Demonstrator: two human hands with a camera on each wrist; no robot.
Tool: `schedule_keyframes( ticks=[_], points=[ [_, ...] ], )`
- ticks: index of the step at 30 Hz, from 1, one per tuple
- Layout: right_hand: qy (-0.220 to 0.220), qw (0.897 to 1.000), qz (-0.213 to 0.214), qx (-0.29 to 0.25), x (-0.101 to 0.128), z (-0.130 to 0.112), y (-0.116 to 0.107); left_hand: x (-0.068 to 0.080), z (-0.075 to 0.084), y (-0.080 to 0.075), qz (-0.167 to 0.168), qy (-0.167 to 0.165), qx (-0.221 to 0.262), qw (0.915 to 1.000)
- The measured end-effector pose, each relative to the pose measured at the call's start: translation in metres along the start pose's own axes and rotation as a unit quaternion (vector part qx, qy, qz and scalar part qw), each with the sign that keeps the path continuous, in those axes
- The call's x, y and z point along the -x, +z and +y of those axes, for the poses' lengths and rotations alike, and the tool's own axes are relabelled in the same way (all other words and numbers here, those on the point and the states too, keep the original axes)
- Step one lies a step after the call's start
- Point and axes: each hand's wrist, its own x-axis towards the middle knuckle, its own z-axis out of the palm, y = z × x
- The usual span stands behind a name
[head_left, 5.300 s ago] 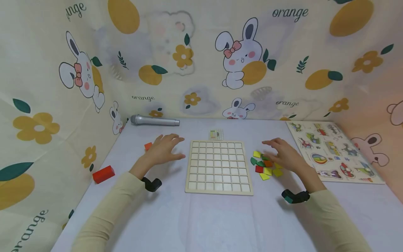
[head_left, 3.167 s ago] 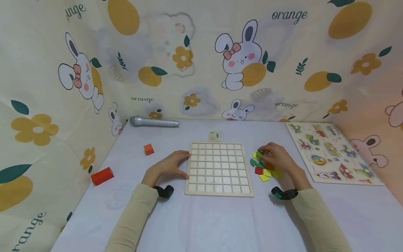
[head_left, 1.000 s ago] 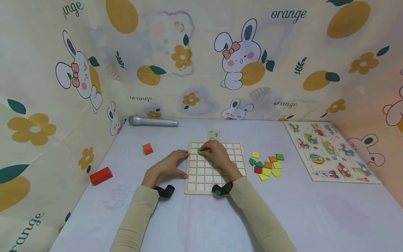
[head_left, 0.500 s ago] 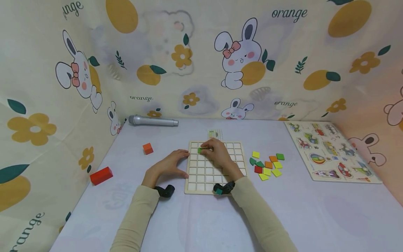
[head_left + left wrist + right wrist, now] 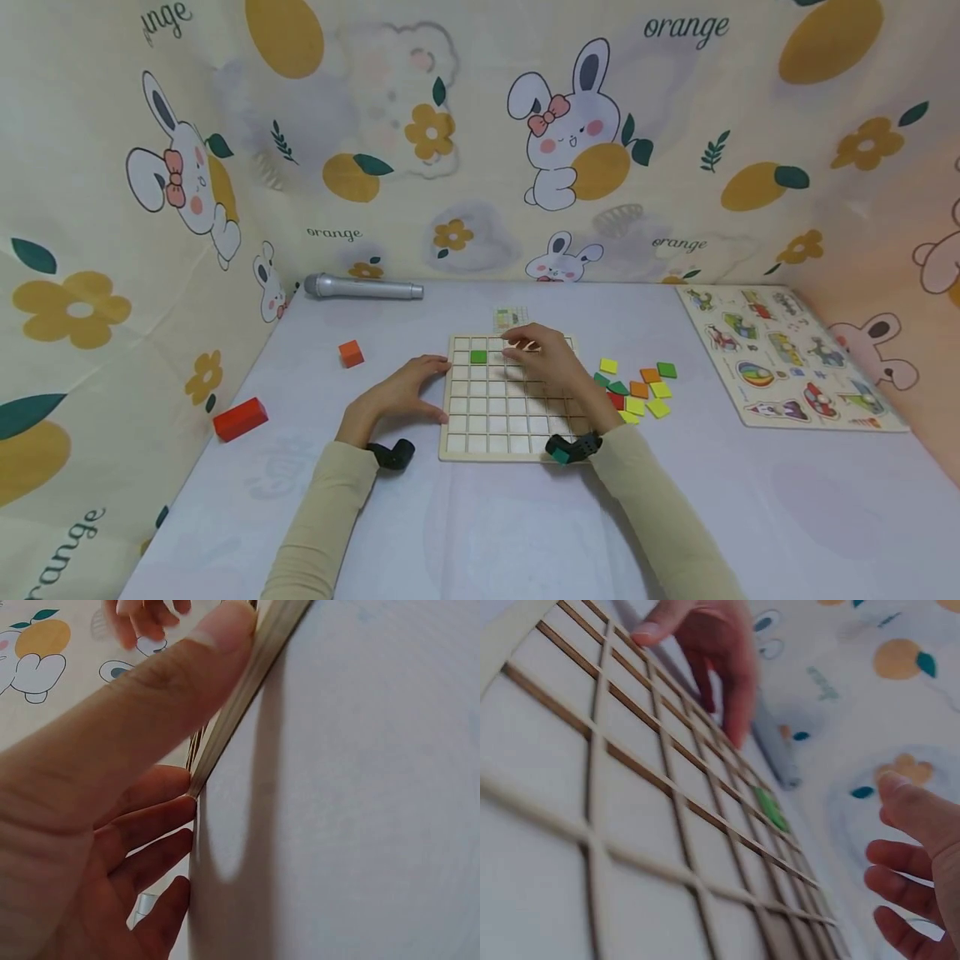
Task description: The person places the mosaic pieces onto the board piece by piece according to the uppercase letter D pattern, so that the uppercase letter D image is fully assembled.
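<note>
On the table lies a wooden grid board (image 5: 477, 423) with one green square tile (image 5: 478, 357) in a cell of its second row. At the board's left edge, the thumb and fingertips of my left hand (image 5: 405, 390) rest against the rim, spread apart; the left wrist view has the thumb (image 5: 172, 679) close up on the wooden edge. My right hand (image 5: 547, 354) hovers above the board's upper right, right of the green tile. Its loosely bent fingers (image 5: 904, 889) hold nothing in the right wrist view. Part of the grid is hidden beneath this hand.
Right of the board lie scattered yellow, orange, red and green tiles (image 5: 639, 389). A picture puzzle board (image 5: 787, 358) sits farther right. A small printed card (image 5: 511, 317) is behind the grid, a grey microphone (image 5: 363, 287) back left. Orange cube (image 5: 351, 353) and red block (image 5: 240, 419) stand left.
My right hand reached to the tile pile, brought a green square tile to the board, let it go in a cell and moved right. My left hand came to the board's edge and stayed.
</note>
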Motion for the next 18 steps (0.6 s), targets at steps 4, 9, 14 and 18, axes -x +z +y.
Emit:
schedule_keyframes(
  ticks=[4,9,14,18],
  points=[
    [-0.007,1.000,-0.003,0.019,0.013,0.001,-0.027,0.001,0.000,0.000,0.002,0.000,0.003,1.0000],
    [0.006,0.998,0.013,0.062,0.032,0.007,-0.061,0.000,0.000,0.001,0.001,-0.001,0.003,1.0000],
    [0.022,0.994,0.025,0.100,0.053,0.015,-0.090,0.000,-0.001,0.001,0.004,0.002,0.005,1.0000],
    [0.052,0.991,0.033,0.116,0.068,0.022,-0.109,0.000,-0.002,0.001,0.002,-0.002,0.004,1.0000]
  ],
)
